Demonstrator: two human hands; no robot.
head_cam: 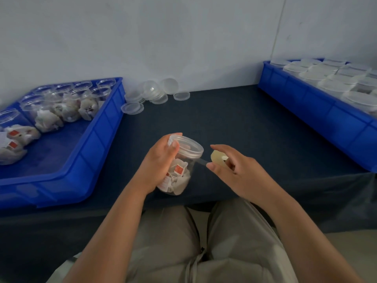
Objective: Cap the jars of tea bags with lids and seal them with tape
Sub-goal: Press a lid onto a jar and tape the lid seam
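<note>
Pale trousers and both bare forearms fill the foreground as I sit at a table covered in dark blue cloth. My left hand grips a clear jar of tea bags at the table's near edge, fingers curled round its side and thumb up against the lid, which already sits on the jar's mouth. The jar leans, lid end away from me; whether its base touches the table I cannot tell. Just beside it, my right hand holds a roll of tape between thumb and fingers, and a strip of tape runs from the roll to the jar's wall just under the lid. Well to the left of my left hand, a blue bin carries open jars stuffed with tea bags. Beyond both hands, against the wall, lie loose lids, some stacked, some leaning. Off to the right of my right hand, a second blue bin holds capped jars packed side by side.
</note>
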